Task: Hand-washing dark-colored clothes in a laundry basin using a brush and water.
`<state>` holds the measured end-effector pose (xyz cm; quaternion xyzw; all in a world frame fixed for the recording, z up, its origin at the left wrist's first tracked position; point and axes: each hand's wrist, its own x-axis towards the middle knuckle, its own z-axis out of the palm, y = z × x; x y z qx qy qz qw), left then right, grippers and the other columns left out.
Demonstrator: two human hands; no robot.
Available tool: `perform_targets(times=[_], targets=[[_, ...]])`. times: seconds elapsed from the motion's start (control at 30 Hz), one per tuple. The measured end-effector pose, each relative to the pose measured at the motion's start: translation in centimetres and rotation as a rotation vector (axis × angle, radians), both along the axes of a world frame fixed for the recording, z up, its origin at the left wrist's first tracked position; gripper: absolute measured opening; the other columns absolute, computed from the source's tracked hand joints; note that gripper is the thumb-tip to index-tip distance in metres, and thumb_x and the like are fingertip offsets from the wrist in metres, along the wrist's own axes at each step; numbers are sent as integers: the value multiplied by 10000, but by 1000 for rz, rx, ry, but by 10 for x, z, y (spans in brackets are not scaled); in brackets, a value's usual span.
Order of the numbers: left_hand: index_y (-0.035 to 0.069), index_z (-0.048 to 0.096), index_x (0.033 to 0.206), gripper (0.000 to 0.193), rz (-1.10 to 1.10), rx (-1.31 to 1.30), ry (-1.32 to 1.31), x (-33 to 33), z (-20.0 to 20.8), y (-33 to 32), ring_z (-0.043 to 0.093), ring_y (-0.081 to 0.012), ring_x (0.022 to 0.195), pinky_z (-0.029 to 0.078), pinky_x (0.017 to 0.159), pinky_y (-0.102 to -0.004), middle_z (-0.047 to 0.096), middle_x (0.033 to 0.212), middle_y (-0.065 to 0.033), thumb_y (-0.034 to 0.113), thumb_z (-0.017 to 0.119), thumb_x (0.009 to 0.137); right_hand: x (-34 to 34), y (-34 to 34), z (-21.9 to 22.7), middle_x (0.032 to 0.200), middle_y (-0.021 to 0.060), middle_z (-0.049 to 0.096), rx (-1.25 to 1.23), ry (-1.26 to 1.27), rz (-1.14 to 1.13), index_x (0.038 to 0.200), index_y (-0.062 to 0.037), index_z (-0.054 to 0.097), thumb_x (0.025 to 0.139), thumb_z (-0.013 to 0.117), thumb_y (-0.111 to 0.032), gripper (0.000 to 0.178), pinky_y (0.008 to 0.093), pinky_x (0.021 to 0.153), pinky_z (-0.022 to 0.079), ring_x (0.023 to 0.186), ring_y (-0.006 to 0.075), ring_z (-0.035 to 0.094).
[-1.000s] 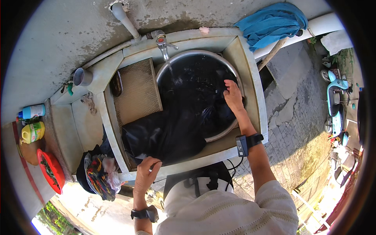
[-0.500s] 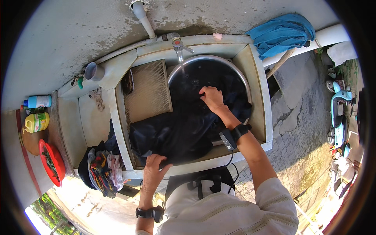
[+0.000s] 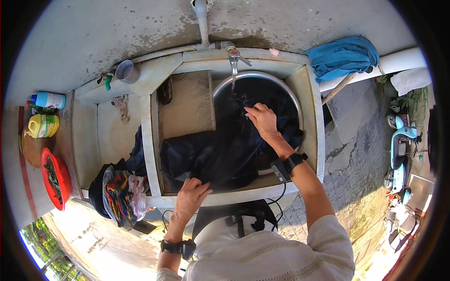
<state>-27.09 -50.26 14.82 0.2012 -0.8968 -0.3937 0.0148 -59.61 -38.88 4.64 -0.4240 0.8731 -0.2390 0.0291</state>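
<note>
A dark garment [image 3: 206, 157] lies over the ribbed washboard slope and trails into a round metal basin [image 3: 300, 107]. My left hand [image 3: 191, 194] is closed on the garment's near edge, at the front rim of the sink. Over the basin, my right hand [image 3: 262, 119] is closed with its fingertips pinching a dark fold of the garment. Water runs from the tap [image 3: 234, 57] into the basin just beyond that hand. Dark wet cloth fills much of the basin, and part of it is under water.
The washboard [image 3: 187, 100] slopes left of the basin, with a dark brush-like object [image 3: 165, 91] at its edge. A grey cup [image 3: 127, 72] stands on the ledge. Bundled clothes [image 3: 124, 194] hang over the left compartment. Bottles [image 3: 44, 125] and a red basin [image 3: 57, 180] sit further left.
The whole view has shifted, so the sink appears slightly right and lower. My left fingers have closed more tightly on the garment's edge. My right hand is still pinching over the basin.
</note>
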Motion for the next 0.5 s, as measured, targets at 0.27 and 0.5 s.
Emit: perform_targets(times=[0.27, 0.5], targets=[[30, 728, 882, 173, 35, -65, 254, 8, 31, -11, 603, -246, 879, 453, 749, -372, 672, 922, -77, 83, 788, 729, -9, -12, 84, 814, -25, 560, -712, -638, -417, 1031, -101, 584, 900, 683, -148, 171, 209, 533, 424, 627, 59, 513], [-1, 691, 943, 105, 470, 977, -13, 62, 13, 12, 609, -124, 829, 459, 810, -295, 692, 875, -33, 75, 686, 871, 23, -116, 134, 815, -12, 580, -655, -518, -108, 1085, -62, 553, 892, 675, -151, 245, 222, 567, 432, 671, 54, 495]])
